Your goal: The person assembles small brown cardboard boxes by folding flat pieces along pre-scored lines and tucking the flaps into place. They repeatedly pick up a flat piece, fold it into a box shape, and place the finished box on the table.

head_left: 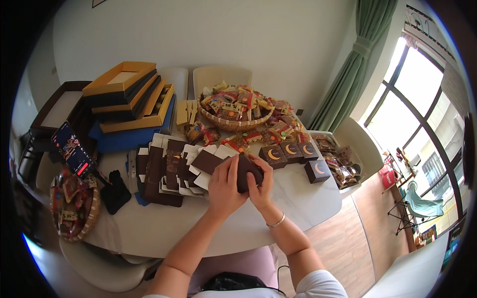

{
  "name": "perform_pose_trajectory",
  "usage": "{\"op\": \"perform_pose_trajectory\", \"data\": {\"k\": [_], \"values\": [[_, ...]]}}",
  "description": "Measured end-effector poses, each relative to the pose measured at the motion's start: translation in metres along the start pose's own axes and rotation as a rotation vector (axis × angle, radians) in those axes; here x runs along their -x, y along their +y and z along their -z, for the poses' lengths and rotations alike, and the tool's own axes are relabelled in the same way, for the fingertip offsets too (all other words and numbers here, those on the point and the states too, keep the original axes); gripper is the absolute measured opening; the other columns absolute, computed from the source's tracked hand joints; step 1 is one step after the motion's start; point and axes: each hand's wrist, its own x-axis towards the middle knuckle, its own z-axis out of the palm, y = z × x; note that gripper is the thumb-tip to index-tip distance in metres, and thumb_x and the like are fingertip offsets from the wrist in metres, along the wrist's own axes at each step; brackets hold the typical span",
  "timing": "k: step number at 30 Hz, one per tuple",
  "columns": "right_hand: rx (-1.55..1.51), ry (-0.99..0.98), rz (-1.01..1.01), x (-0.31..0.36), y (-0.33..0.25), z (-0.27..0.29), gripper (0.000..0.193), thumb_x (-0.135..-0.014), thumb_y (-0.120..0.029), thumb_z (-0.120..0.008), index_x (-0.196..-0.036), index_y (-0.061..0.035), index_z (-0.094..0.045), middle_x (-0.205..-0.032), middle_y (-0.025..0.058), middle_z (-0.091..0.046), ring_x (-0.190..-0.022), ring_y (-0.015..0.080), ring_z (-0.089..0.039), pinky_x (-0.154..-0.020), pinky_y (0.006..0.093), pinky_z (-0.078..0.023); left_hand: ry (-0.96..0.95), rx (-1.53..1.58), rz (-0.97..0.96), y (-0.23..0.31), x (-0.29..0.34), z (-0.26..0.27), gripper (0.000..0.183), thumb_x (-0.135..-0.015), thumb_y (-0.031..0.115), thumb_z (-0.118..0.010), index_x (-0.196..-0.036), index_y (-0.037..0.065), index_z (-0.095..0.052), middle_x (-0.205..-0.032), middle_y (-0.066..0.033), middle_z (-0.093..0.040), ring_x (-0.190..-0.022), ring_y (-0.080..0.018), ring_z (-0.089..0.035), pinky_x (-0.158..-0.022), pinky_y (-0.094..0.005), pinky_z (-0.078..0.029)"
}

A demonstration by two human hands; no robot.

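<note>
Between my two hands is a small dark brown cardboard box (247, 171), held up over the table. My left hand (224, 181) presses along its left side, fingers closed against it. From the other side my right hand (262, 185) wraps round it, with a bracelet on that wrist. To the left lie several flat, unfolded dark brown box blanks with white insides (171, 169). On the right stand several folded boxes with a crescent moon print; one box (317, 171) sits apart, nearer the table's right edge. The held box's underside is hidden.
A wicker basket (236, 124) heaped with wrapped pastries stands at the back, with loose packets before it. Stacked yellow and black trays (121, 92), a phone on a stand (72, 149) and another basket (92, 218) are left. A chair with a packet-filled tray (357, 181) is right.
</note>
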Motion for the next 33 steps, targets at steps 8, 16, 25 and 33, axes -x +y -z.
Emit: {"op": "perform_pose_trajectory", "data": {"k": [8,16,25,33], "values": [[-0.055,0.19,-0.058,-0.014,0.011,0.016,0.027,-0.09,0.003,-0.053,-0.116,0.0018,-0.051,-0.128,0.0217,-0.055,-0.115,0.0286,-0.056,-0.097,0.0363,-0.045,-0.243,-0.005,-0.037,0.011,-0.044,-0.017,0.081,-0.061,0.018,-0.077,-0.134,0.003,-0.045,-0.112,-0.0116,-0.055,-0.096,-0.0303,-0.06,-0.071,-0.0383,-0.056],[0.056,0.1,-0.113,-0.002,0.018,0.018,0.028,-0.092,0.002,-0.051,-0.12,0.0031,-0.053,-0.132,0.0227,-0.054,-0.119,0.0276,-0.055,-0.098,0.0357,-0.045,-0.327,-0.089,0.008,0.01,-0.048,-0.016,0.085,-0.062,0.024,-0.078,-0.137,0.006,-0.043,-0.11,-0.0115,-0.055,-0.091,-0.0308,-0.061,-0.064,-0.0382,-0.056],[-0.359,-0.294,-0.597,-0.048,-0.016,0.035,0.05,-0.085,-0.007,-0.068,-0.13,0.0,-0.046,-0.124,0.0148,-0.057,-0.109,0.018,-0.058,-0.089,0.0318,-0.05,-0.559,-0.008,-0.038,-0.008,-0.06,0.023,0.103,-0.057,0.021,-0.082,-0.146,0.016,-0.031,-0.125,-0.0081,-0.053,-0.116,-0.0295,-0.052,-0.107,-0.0589,-0.027],[-0.683,-0.104,-0.687,-0.063,0.015,0.073,0.062,-0.081,0.002,-0.07,-0.136,-0.0026,-0.043,-0.12,0.0113,-0.058,-0.105,0.0189,-0.062,-0.088,0.0311,-0.053,-0.286,-0.047,0.078,-0.002,-0.068,0.011,0.109,-0.065,0.031,-0.086,-0.149,0.013,-0.02,-0.145,-0.0162,-0.03,-0.139,-0.0327,-0.027,-0.113,-0.053,-0.019]]}}
